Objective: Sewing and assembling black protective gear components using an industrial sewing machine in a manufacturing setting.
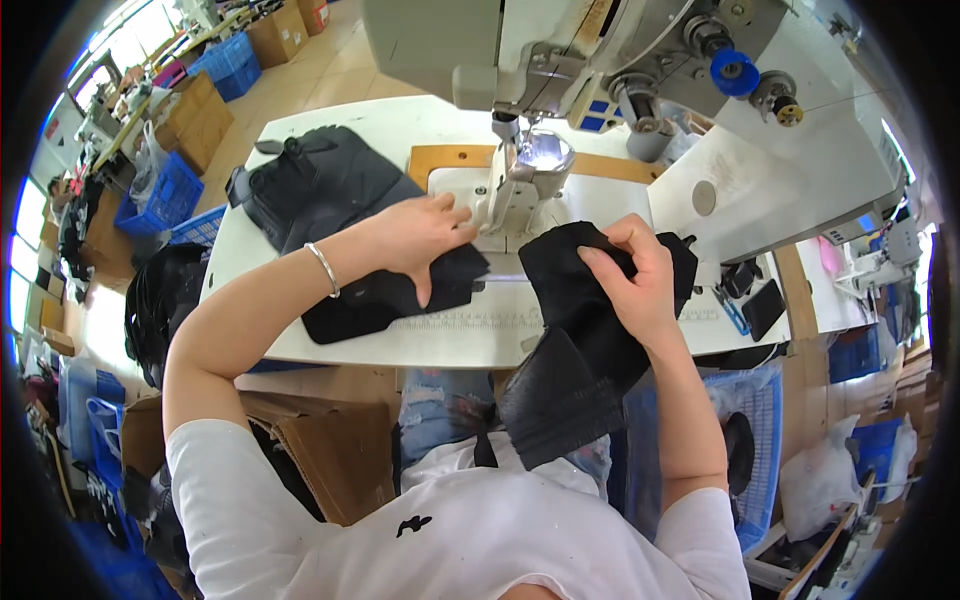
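Pinching the upper part of a black cloth piece (pixel 555 268) between thumb and bent fingers, my right hand (pixel 640 285) is clamped on it, well apart from my left. The piece hangs from that grip toward me, past the near edge of the white table (pixel 440 347), ending in a shinier black panel (pixel 560 400) below my right hand. I judge it light and soft where I hold it, likely to fold and sag, with the panel stiffer and perhaps a little slick; nothing about it looks fragile. The upper edge seems the best place to grip, and the loose end would want steadying by the panel's side. My left hand (pixel 425 240) has its thumb spread wide from half-curled fingers, over some black pieces (pixel 345 312); whether it presses on them or hovers, I cannot tell. Just beyond and between my hands stands the sewing machine (pixel 515 195).
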Tool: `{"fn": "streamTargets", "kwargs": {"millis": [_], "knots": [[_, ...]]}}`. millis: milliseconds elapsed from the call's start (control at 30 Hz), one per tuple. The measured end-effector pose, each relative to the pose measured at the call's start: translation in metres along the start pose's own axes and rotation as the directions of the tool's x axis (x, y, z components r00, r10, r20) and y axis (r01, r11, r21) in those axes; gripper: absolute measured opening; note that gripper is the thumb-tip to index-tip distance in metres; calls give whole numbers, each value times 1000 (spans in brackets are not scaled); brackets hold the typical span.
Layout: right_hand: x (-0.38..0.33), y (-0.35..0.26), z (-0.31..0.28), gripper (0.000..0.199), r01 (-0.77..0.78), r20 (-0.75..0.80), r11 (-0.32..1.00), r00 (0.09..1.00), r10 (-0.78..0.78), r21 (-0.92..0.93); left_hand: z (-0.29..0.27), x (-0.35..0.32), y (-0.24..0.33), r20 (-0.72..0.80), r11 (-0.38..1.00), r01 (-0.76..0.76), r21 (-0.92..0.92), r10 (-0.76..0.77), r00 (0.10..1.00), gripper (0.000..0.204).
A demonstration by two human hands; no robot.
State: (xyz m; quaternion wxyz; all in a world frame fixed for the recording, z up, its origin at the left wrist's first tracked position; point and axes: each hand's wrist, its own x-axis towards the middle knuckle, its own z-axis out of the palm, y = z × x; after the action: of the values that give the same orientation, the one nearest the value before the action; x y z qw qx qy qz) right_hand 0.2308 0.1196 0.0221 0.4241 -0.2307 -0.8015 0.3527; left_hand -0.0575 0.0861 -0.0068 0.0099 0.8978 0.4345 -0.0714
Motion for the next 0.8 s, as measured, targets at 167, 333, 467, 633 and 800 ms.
{"fn": "streamTargets", "kwargs": {"millis": [167,333,467,633,800], "knots": [[14,11,2,18,21,-90,999,996,-24,-40,-17,-16,-4,11,996,-46,81,45,999,78],[29,19,22,19,-25,-166,998,985,35,65,-68,-49,4,-118,995,-8,-100,-4,993,62],[39,15,43,24,-24,-262,916,955,139,400,-108,-70,0,-420,975,96,-202,-175,891,59],[43,27,53,29,39,-337,987,941,16,156,-124,-62,2,-216,710,344,-615,-571,792,48],[41,7,52,21,-23,-252,987,966,63,159,-85,-43,9,8,239,252,-938,-711,703,40]]}}
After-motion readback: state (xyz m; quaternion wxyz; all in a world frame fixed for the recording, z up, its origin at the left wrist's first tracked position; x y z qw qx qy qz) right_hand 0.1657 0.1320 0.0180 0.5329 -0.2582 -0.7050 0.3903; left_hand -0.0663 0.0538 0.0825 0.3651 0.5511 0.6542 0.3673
